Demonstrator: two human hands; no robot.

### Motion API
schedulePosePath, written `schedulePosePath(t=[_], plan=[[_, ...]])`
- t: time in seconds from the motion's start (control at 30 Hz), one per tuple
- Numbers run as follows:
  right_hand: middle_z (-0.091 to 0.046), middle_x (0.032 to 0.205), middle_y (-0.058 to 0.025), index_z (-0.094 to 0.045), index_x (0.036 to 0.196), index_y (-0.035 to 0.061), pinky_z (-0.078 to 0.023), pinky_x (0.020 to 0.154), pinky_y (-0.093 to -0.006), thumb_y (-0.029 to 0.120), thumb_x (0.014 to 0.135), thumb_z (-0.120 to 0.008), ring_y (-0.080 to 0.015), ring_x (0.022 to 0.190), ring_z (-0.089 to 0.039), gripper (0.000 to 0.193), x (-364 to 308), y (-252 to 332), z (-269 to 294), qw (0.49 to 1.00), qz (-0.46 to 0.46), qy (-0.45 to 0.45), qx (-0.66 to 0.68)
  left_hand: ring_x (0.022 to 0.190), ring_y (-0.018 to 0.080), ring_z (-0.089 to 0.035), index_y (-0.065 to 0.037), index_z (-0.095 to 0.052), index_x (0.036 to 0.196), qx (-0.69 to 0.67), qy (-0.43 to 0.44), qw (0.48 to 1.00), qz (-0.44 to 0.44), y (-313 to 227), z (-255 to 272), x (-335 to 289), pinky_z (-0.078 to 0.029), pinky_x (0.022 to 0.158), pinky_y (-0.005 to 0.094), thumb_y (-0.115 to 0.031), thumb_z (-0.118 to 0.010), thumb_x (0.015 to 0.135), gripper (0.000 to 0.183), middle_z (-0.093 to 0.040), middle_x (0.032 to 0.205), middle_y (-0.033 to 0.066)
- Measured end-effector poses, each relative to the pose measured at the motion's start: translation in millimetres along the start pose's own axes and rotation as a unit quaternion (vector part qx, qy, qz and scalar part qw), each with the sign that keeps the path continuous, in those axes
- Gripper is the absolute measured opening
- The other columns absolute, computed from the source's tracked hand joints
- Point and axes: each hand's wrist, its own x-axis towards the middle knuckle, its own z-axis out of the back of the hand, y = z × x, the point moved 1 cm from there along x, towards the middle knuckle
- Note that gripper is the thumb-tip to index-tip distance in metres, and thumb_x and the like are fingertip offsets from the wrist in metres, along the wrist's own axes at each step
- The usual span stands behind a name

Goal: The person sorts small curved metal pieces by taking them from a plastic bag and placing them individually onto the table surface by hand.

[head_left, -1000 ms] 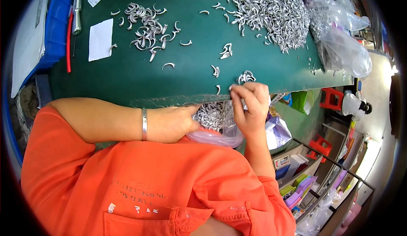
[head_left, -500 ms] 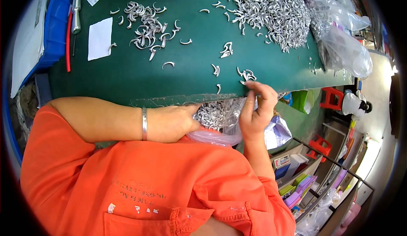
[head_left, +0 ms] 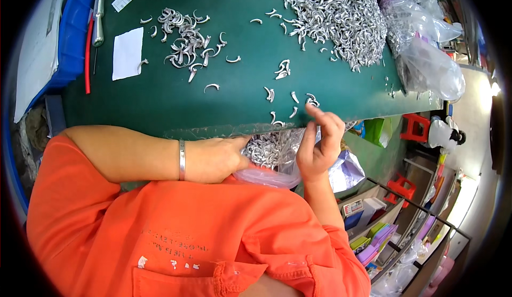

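Bright, fairly even light fills the scene, leaving a pale sheen on the right end of the green surface point(head_left: 176, 102). Metal pieces point(head_left: 341, 22) and a clear bag point(head_left: 433, 68) glint. White glare burns out beside the far-right wall point(head_left: 472, 113). Raised fingers point(head_left: 329, 124) look slightly soft; shelves point(head_left: 397, 243) bend toward the black rim.

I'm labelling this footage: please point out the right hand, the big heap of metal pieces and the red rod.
Right hand point(head_left: 320, 159), head view: middle of the hand.
Big heap of metal pieces point(head_left: 341, 24), head view: its visible middle.
Red rod point(head_left: 88, 57), head view: mid-length.
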Motion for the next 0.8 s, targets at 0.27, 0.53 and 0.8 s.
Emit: schedulePosePath(t=[0.27,0.53,0.8], plan=[[-0.068,0.103,-0.0140,-0.065,0.111,-0.0021,-0.043,0.079,-0.0361,-0.009,0.071,-0.057,-0.0278,0.095,-0.062,0.041,1,11,-2,0.989,0.080,0.124,-0.009,0.104,0.0472,-0.058,-0.001,-0.069,0.099,0.005,0.006,1.000,0.012,1,0,0,-0.049,0.091,0.0468,-0.012,-0.064,0.078,0.024,-0.043,0.124,0.0368],[-0.067,0.106,-0.0139,-0.067,0.101,-0.0006,-0.048,0.086,-0.0382,-0.007,0.068,-0.060,-0.0307,0.100,-0.063,0.034,10,17,-1,0.965,0.142,0.210,0.072,0.104,0.0453,-0.059,-0.001,-0.069,0.099,0.013,-0.011,1.000,0.000,3,-3,1,-0.049,0.092,0.0460,-0.011,-0.064,0.078,0.023,-0.044,0.122,0.0352],[-0.069,0.103,-0.0158,-0.066,0.094,-0.0024,-0.048,0.084,-0.0381,-0.012,0.072,-0.059,-0.0312,0.093,-0.063,0.025,5,-3,11,0.996,0.029,0.040,-0.076,0.105,0.0458,-0.058,-0.005,-0.068,0.109,-0.019,0.009,1.000,0.012,1,0,0,-0.049,0.091,0.0464,-0.010,-0.067,0.077,0.032,-0.044,0.123,0.0340]])
